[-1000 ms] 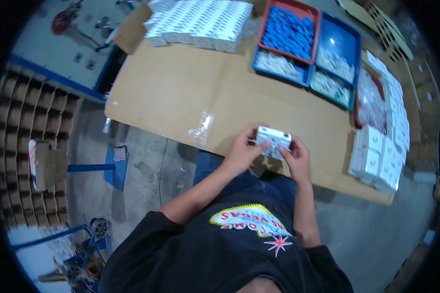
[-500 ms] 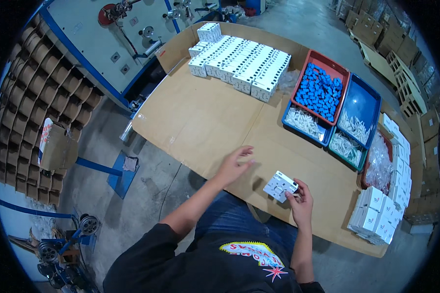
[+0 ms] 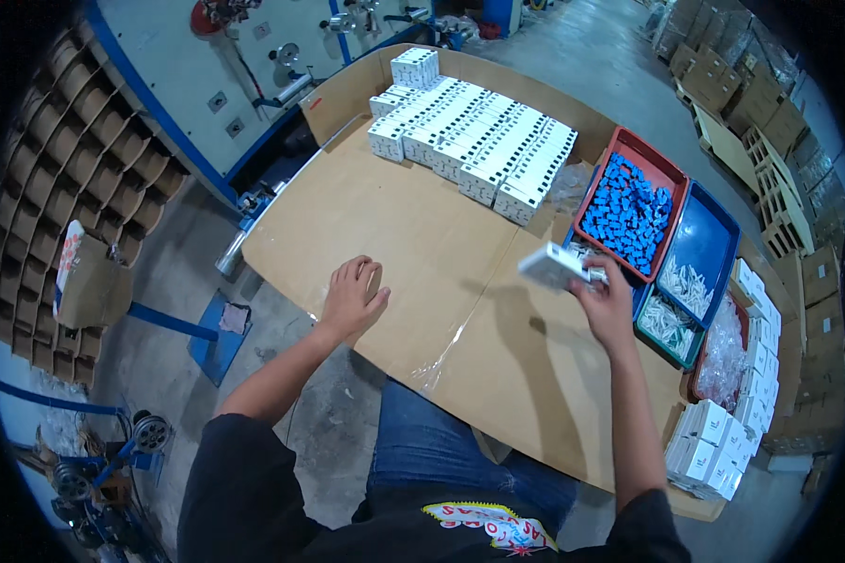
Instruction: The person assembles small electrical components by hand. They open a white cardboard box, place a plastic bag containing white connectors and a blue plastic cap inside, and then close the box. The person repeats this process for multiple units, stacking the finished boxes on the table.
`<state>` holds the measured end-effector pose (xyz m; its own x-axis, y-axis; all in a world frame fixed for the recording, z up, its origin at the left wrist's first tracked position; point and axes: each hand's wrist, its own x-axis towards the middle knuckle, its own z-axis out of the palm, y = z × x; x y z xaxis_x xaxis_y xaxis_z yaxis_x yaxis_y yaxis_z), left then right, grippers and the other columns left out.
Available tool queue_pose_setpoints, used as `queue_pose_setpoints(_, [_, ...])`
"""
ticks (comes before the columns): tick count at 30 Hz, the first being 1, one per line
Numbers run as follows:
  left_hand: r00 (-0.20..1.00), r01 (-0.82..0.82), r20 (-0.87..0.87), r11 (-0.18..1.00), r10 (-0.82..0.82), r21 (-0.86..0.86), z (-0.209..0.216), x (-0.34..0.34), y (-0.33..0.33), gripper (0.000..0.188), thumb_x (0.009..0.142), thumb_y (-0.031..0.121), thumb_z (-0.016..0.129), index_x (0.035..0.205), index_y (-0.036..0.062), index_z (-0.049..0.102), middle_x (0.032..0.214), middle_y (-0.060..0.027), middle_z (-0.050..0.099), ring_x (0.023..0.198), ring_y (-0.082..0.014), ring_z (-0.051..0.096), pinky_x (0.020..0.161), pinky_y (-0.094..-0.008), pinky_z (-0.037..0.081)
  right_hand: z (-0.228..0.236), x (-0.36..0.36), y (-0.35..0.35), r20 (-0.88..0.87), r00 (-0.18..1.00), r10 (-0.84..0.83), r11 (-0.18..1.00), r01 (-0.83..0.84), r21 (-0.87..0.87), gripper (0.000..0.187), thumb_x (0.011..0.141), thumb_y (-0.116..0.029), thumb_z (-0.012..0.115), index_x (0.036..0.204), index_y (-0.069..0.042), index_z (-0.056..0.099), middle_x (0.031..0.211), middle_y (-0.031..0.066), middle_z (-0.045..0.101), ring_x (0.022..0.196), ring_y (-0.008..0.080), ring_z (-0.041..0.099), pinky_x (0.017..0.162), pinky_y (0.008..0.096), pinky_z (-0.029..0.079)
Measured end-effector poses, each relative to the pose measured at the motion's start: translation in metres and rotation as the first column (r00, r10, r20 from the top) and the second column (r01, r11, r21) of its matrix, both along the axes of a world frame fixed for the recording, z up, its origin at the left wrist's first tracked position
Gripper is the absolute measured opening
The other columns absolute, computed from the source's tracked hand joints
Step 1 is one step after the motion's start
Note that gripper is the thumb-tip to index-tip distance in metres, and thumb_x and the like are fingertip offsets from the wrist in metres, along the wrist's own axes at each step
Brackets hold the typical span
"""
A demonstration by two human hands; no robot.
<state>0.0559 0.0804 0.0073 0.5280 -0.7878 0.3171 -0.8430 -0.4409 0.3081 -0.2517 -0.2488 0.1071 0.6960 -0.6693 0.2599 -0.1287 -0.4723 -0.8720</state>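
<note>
My right hand (image 3: 605, 305) is raised above the cardboard-covered table with a white, square plate-like part (image 3: 552, 266), gripped at its right edge by thumb and fingers. The part is tilted and slightly blurred, close to the front of the bins. Over the near left edge of the table, my left hand (image 3: 349, 302) has its fingers loosely bent and its thumb apart, with nothing visible in it. Rows of similar white parts with black marks (image 3: 474, 136) are stacked at the far side.
A red bin of small blue pieces (image 3: 626, 211) rests on blue and green bins. A blue bin (image 3: 714, 220) and a green bin (image 3: 671, 333) hold thin white pieces. Clear plastic bags (image 3: 723, 333) and stacks of white boxes (image 3: 709, 446) line the right edge.
My right hand has lifted the white part and moved it away from me toward the bins. My left hand has moved left along the table edge.
</note>
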Motion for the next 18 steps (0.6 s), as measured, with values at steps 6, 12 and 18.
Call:
queue_pose_setpoints(6, [0.998,-0.003,-0.066,1.000,0.004,0.004,-0.004,0.003,-0.004,0.045,0.091,0.032,0.067,0.128,0.0074,0.059,0.134,-0.0150,0.054,0.130,-0.0328,0.049,0.110,-0.0479,0.037,0.024,0.136,-0.103,0.120,0.990,0.077,0.987,-0.059,-0.153,0.032,0.085,-0.007,0.077,0.113,-0.001,0.064,0.110,0.0116,0.069,0.092,0.0212,0.070,0.082,0.0343,0.055])
queue_pose_setpoints(12, [0.996,-0.006,-0.084,0.999,0.010,0.046,-0.002,0.008,-0.006,0.047,0.090,0.031,0.067,0.129,0.0061,0.058,0.135,-0.0154,0.053,0.131,-0.0332,0.048,0.110,-0.0484,0.037,0.029,0.270,-0.181,0.016,1.000,-0.020,0.839,0.025,-0.544,0.032,0.087,-0.013,0.077,0.114,-0.001,0.066,0.099,0.0156,0.074,0.091,0.0242,0.074,0.078,0.0361,0.057])
queue_pose_setpoints(18, [0.990,0.008,-0.144,0.995,0.006,0.100,0.002,0.015,-0.009,0.052,0.086,0.027,0.069,0.131,0.0058,0.057,0.137,-0.0173,0.050,0.132,-0.0365,0.046,0.110,-0.0498,0.036,0.008,0.392,-0.234,-0.001,0.997,-0.081,0.807,0.065,-0.587,0.036,0.087,-0.019,0.078,0.116,-0.002,0.066,0.099,0.0157,0.075,0.092,0.0274,0.074,0.080,0.0395,0.057])
